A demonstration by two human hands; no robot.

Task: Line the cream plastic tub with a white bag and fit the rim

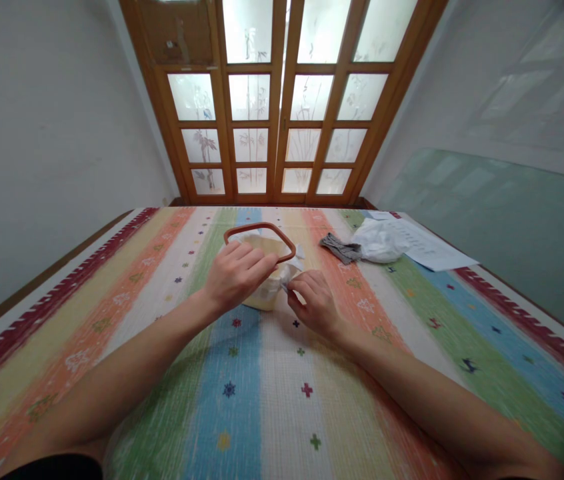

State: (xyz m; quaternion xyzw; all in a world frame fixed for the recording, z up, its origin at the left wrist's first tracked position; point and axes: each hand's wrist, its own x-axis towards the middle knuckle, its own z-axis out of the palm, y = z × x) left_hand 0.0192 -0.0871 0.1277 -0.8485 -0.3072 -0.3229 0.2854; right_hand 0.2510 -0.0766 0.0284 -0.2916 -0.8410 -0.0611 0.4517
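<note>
A brown ring-shaped frame with rounded corners (pixel 261 227) is raised over a pale yellow container (pixel 261 306) on the striped cloth. My left hand (pixel 239 275) is closed round the near side of this frame. A white plastic bag (pixel 271 287) lines the container and hangs over its edge. At the container's right side, my right hand (pixel 314 301) pinches the edge of the bag between thumb and fingers. My left hand hides part of the container and the bag.
Right of the container lie a grey cloth (pixel 341 249), a crumpled white plastic bag (pixel 381 241) and printed paper sheets (pixel 429 247). The striped tablecloth (pixel 232 413) covers the table. Wood-framed glass doors (pixel 279 100) stand beyond it, with a pale green panel (pixel 502 220) at the right.
</note>
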